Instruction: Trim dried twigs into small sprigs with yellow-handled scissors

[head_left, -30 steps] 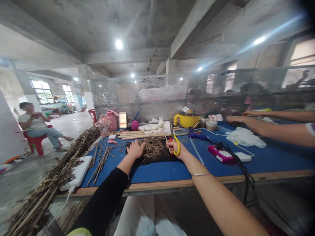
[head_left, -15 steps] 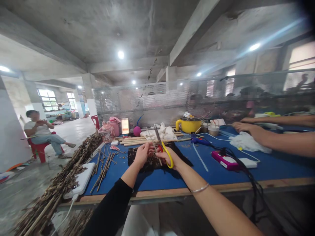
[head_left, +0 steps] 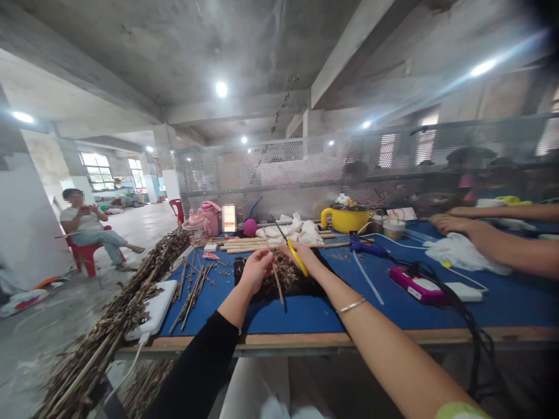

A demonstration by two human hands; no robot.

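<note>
My left hand (head_left: 256,269) is closed on a thin dry twig (head_left: 278,286) that hangs down from it over a dark heap of cut plant bits (head_left: 301,280) on the blue table (head_left: 375,305). My right hand (head_left: 301,256) grips yellow-handled scissors (head_left: 293,254), with the blades pointing up and away, right beside the left hand. Both hands are raised slightly above the heap.
A long bundle of dry stems (head_left: 131,302) and a white device (head_left: 154,305) lie at the table's left. Wooden sticks (head_left: 271,244), white cloth, a yellow pot (head_left: 346,219), a blue glue gun (head_left: 367,247) and a pink box (head_left: 416,286) stand further back. Another person's arms (head_left: 493,244) reach in from the right.
My left hand has lifted off the heap and taken a twig. My right hand with the scissors has come in beside it. The view has shifted slightly left.
</note>
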